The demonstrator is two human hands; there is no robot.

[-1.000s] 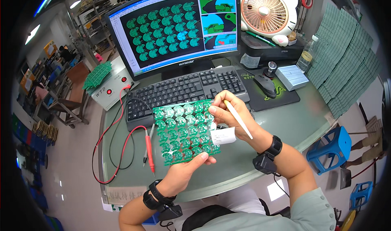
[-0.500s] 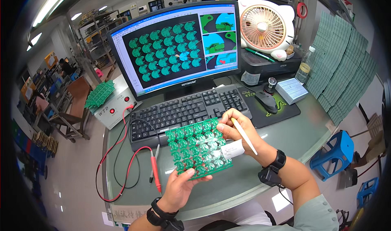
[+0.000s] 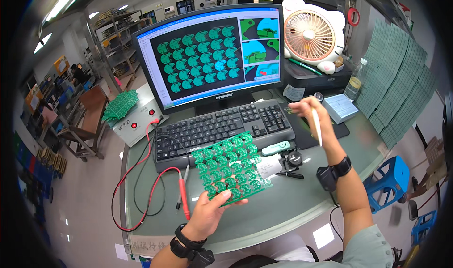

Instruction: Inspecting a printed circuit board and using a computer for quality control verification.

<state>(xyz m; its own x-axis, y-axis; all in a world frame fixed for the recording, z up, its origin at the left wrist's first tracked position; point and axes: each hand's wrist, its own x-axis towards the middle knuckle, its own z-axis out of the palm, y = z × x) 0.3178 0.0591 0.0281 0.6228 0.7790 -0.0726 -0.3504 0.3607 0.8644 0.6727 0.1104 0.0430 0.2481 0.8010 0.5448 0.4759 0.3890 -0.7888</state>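
Observation:
My left hand [image 3: 211, 216] grips a green circuit board panel [image 3: 230, 161] by its near left edge, thumb on top. The panel is tilted and carries rows of round boards. By its right side lies a white paper label [image 3: 270, 168]; I cannot tell if it is stuck on. My right hand [image 3: 314, 114] is off the panel, above the mouse pad [image 3: 339, 128], and keeps a white pen-shaped stick [image 3: 316, 126] in its grip, with fingers pointing left. The mouse is hidden behind this hand. On the monitor [image 3: 198, 55], a matching panel layout has one cyan part.
Right of the panel lie a mint-green tool [image 3: 276, 148], a round black object [image 3: 293, 159] and a black pen [image 3: 290, 175]. Red [image 3: 183, 196] and black [image 3: 182, 188] test probes trail cables at left. The keyboard [image 3: 222, 128], fan [image 3: 309, 34] and bottle [image 3: 354, 81] stand behind.
My right hand has let go of the panel's far right corner and moved right and away, stick still held. The small tools beside the panel are now uncovered. My left hand still holds the panel.

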